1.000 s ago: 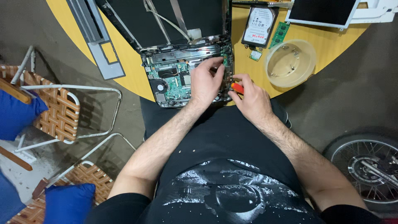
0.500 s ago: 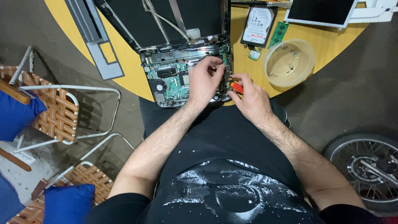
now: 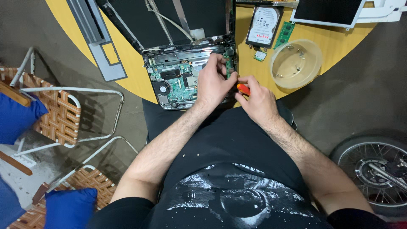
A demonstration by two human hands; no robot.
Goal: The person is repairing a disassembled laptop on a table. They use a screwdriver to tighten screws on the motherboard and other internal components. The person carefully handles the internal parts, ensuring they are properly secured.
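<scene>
Orange screwdriver (image 3: pixel 243 89) seemingly within right-hand fingers (image 3: pixel 248 80)

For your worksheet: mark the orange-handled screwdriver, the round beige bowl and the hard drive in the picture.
orange-handled screwdriver (image 3: pixel 243 89), head view, on the orange handle showing by the right hand.
round beige bowl (image 3: pixel 280 78), head view, on its near rim.
hard drive (image 3: pixel 263 25), head view, on its labelled top face.

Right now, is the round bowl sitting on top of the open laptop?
No, the round bowl sits on the yellow table, off to the side of the open laptop.
</scene>
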